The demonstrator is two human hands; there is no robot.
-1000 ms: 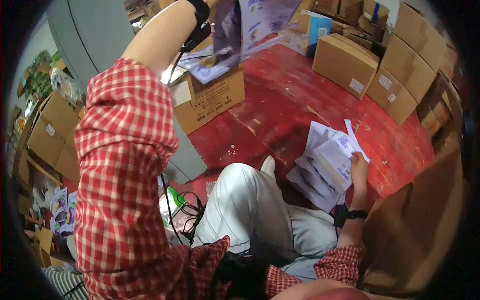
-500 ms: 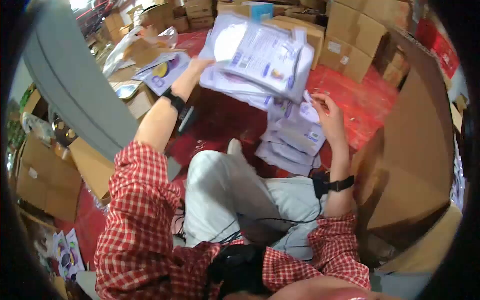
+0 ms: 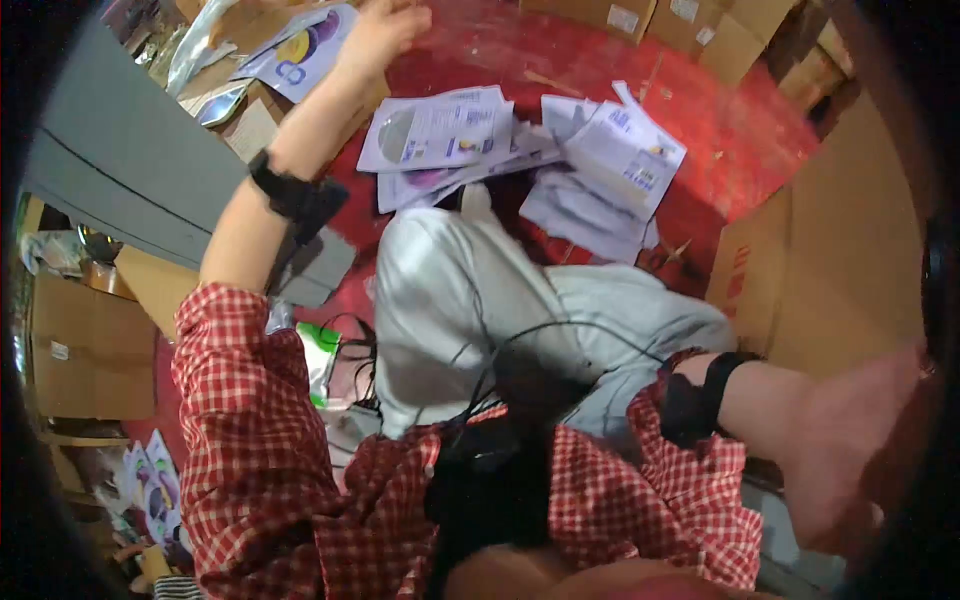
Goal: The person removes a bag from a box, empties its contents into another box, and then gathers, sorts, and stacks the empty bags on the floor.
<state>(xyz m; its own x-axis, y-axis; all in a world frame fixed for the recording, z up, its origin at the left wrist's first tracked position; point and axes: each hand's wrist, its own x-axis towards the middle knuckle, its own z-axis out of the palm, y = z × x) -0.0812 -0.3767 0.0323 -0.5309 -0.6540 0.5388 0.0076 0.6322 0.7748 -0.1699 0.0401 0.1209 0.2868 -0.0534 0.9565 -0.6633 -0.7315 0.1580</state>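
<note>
My left hand (image 3: 385,35) is raised at the top with its fingers apart and nothing in them. Just left of it, a purple-and-yellow printed pouch (image 3: 310,65) lies on cardboard. Beyond my knees, a pile of white-and-purple printed plastic pouches (image 3: 450,130) rests on the red floor. A second, slumped pile of pouches (image 3: 625,150) lies to its right, touching or overlapping it. My right hand (image 3: 850,480) is close to the camera at the right edge, blurred, beside the large carton; its fingers cannot be made out.
A large open carton (image 3: 830,230) stands at my right. Several cartons (image 3: 690,30) line the back. A grey post (image 3: 130,150) rises at the left, with another carton (image 3: 90,350) beyond it. Black cable (image 3: 560,325) crosses my lap. More printed pouches (image 3: 155,485) lie at lower left.
The pouches my left hand held in the air now lie on the floor, released. My left hand rose away; my right hand left the right pile and swung back toward the lower right.
</note>
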